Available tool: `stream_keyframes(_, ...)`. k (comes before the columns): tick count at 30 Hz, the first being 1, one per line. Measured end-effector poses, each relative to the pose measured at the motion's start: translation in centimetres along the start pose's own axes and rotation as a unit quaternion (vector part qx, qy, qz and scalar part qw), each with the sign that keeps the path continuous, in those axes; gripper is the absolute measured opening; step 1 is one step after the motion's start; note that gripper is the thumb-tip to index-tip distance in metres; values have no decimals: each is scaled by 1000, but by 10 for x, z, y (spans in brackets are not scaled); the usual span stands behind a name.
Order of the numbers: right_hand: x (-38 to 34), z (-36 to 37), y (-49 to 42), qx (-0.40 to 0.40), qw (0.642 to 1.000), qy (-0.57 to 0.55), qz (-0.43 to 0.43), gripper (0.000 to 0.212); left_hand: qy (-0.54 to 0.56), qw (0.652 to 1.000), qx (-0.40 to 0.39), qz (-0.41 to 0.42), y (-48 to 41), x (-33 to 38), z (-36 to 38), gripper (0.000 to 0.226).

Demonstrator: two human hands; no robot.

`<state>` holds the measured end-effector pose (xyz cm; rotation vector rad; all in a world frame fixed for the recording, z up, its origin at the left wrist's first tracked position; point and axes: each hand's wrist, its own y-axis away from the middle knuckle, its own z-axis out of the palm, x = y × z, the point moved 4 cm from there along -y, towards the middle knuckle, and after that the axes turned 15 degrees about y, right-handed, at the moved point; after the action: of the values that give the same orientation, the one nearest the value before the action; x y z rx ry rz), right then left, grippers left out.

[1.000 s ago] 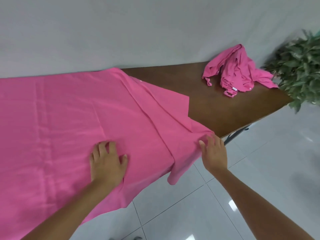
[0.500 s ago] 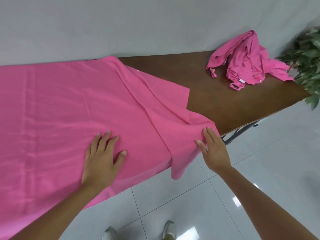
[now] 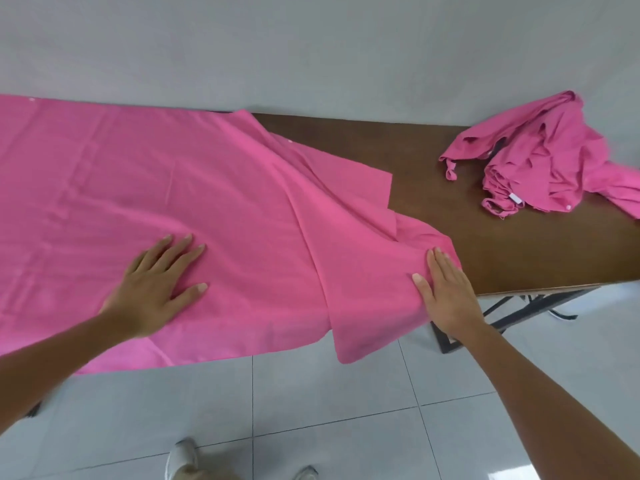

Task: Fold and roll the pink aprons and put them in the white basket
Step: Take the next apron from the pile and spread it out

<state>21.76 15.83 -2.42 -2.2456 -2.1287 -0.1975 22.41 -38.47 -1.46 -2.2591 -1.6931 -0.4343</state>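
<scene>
Nearest, the person's shoes (image 3: 180,459) stand on the tiled floor (image 3: 311,410), which lies open along the table's whole front. The near hem of the spread pink apron (image 3: 173,188) and one loose corner (image 3: 349,351) hang over that front edge.

The left hand (image 3: 156,289) lies flat on the apron's middle, fingers straight and splayed; a second ago they were slightly humped. The right hand (image 3: 446,292), fingers likewise straight, now presses the folded-in flap (image 3: 363,254) at the front edge, where before it only met the flap's corner. The first fold therefore appears to be in smoothing, and rolling is not yet begun.

Beyond the flap, the bare brown table (image 3: 467,202) leaves room to the right. Farther right the second apron (image 3: 554,161) lies crumpled, well apart. The white basket is not in view.
</scene>
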Motion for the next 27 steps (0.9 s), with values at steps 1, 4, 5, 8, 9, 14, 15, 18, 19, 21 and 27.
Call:
stream_keyframes(1,8,0,-4,-1,1000,3,-2,94,-1,1000,-2,-1,-1,0,0,80)
stream_keyframes(4,30,2,-17,-9,1000,13,-3,98,-7,1000,-14,-6,-2,0,1,79)
stream_keyframes(5,37,3,-23,-14,1000,17,-4,98,-9,1000,-17,-8,-2,0,1,78)
stream_keyframes(8,51,1,-37,-28,999,26,-13,96,-14,1000,-20,-6,0,2,2,77)
stream_keyframes(9,54,-1,-40,-31,999,26,-15,94,-14,1000,-20,-6,0,3,1,77)
stream_keyframes(14,66,-7,-54,-20,999,28,-29,92,-22,999,-26,-2,0,5,1,76)
stream_keyframes(15,68,-8,-57,-17,999,25,-32,95,-24,999,-28,-1,0,5,1,75)
stream_keyframes(18,67,-9,-61,-11,999,19,-40,98,-27,999,-30,0,0,6,0,76)
stream_keyframes(19,67,-10,-61,-8,999,19,-40,97,-28,999,-30,1,0,6,0,76)
stream_keyframes(21,68,-9,-59,-3,999,15,-41,96,-33,999,-31,5,0,8,0,76)
stream_keyframes(27,68,-18,-56,46,996,-63,-30,78,-17,1000,-5,-11,-14,22,-9,75)
